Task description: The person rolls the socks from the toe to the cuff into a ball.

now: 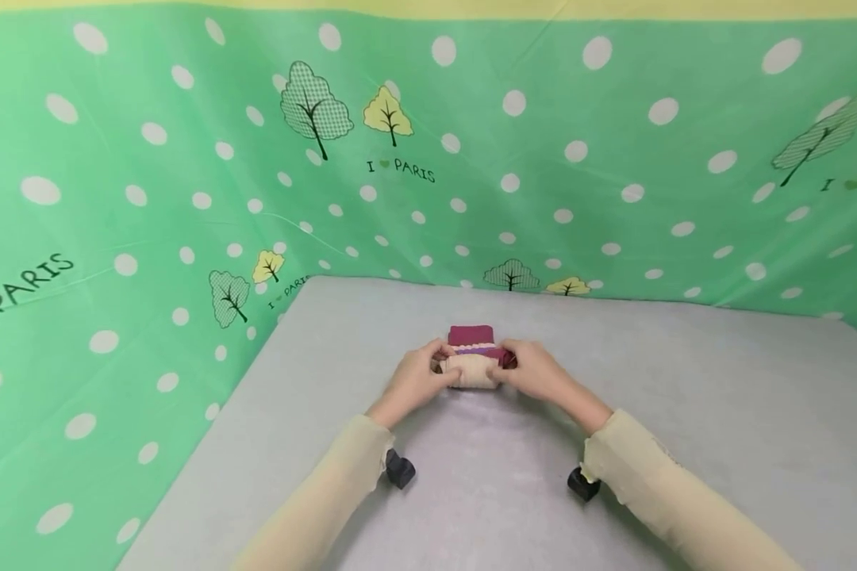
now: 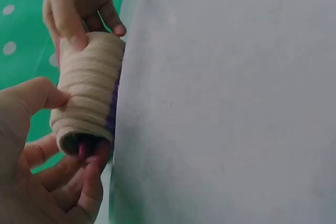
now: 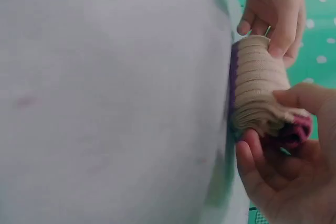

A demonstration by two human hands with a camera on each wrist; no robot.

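Observation:
A rolled knit bundle (image 1: pixel 474 371), which looks like rolled-up socks, lies on the grey table between both hands. Its near side is beige and ribbed; maroon cloth with a purple and pale band extends flat behind it. My left hand (image 1: pixel 420 373) grips the left end, thumb on the beige ribbing (image 2: pixel 89 87) and fingers curled under the open end of the roll. At the other end, my right hand (image 1: pixel 539 371) holds it likewise, its thumb on the ribbing and its fingers below. Beside that thumb, a maroon fold (image 3: pixel 296 130) pokes out of the layered beige edge.
Grey cloth covers the table (image 1: pixel 685 396). Behind it and along the left hangs a green polka-dot curtain (image 1: pixel 543 143) with printed trees. Small black wrist devices (image 1: pixel 400 469) sit below both cream sleeves (image 1: pixel 328 484).

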